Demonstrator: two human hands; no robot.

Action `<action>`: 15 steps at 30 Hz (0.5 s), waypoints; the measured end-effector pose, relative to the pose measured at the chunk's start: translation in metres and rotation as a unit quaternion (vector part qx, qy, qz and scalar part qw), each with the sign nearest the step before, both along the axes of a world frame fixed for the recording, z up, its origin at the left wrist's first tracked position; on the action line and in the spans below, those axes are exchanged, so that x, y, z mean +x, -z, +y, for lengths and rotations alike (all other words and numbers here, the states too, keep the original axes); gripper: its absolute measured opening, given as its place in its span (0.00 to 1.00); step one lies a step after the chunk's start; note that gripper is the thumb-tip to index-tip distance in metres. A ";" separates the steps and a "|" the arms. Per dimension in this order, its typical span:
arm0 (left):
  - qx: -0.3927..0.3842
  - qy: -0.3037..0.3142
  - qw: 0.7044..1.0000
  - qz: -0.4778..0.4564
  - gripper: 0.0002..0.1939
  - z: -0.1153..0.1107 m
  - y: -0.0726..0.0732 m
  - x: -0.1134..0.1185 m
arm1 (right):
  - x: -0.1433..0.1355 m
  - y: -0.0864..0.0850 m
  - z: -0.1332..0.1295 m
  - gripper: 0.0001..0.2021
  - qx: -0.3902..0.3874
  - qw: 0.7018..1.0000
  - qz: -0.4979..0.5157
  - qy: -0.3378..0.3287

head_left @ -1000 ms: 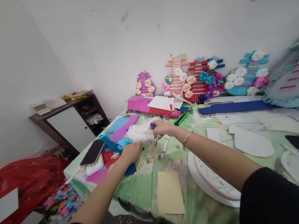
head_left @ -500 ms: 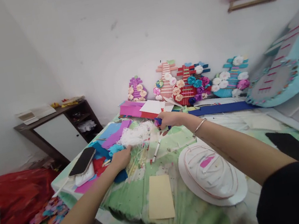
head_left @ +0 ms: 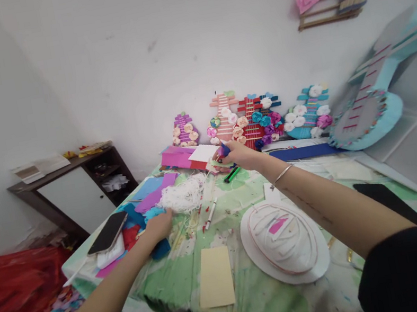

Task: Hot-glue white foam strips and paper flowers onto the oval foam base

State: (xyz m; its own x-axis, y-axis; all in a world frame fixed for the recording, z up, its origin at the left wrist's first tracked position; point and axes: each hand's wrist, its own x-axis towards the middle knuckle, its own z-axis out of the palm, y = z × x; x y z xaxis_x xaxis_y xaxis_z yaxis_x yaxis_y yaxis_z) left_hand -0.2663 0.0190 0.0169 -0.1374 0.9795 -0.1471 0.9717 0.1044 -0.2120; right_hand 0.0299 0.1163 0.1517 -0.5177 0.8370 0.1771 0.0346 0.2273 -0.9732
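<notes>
My right hand (head_left: 238, 155) reaches to the back of the table, its fingers closed around a small dark blue and purple item (head_left: 224, 150) that I cannot make out clearly. Just below it lie a green and black marker (head_left: 232, 175) and some coloured scraps. My left hand (head_left: 160, 226) rests at the left on blue crumpled paper (head_left: 154, 212), beside a heap of white string (head_left: 183, 195); its fingertips are partly hidden. A white pen (head_left: 211, 214) lies between the hands. Nearer the front are a cream card (head_left: 215, 277) and a white oval form (head_left: 284, 242) wound with cord.
A phone (head_left: 107, 232) lies at the table's left edge. Flower-covered paper instruments (head_left: 225, 115) lean on the wall behind. A large light-blue instrument (head_left: 385, 117) stands at the right, near a black flat object (head_left: 395, 206). A low cabinet (head_left: 74, 198) stands at the left.
The view has turned slightly right. My right hand has lifted a blue and purple item a little, and the green marker below it now shows. My left hand has drawn back slightly from the string.
</notes>
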 end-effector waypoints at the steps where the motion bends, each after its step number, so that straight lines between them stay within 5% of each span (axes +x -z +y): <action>1: -0.001 -0.004 1.000 -0.001 0.16 0.000 0.000 -0.001 | 0.005 -0.002 0.000 0.12 0.005 1.000 0.010 0.007; 8: -0.002 -0.005 1.000 -0.018 0.17 0.001 0.002 -0.010 | 0.052 -0.003 -0.022 0.11 0.012 0.998 0.045 0.036; 15: 0.033 0.020 0.995 -0.088 0.14 0.004 0.006 -0.019 | 0.127 0.026 -0.065 0.06 -0.032 0.994 -0.024 0.098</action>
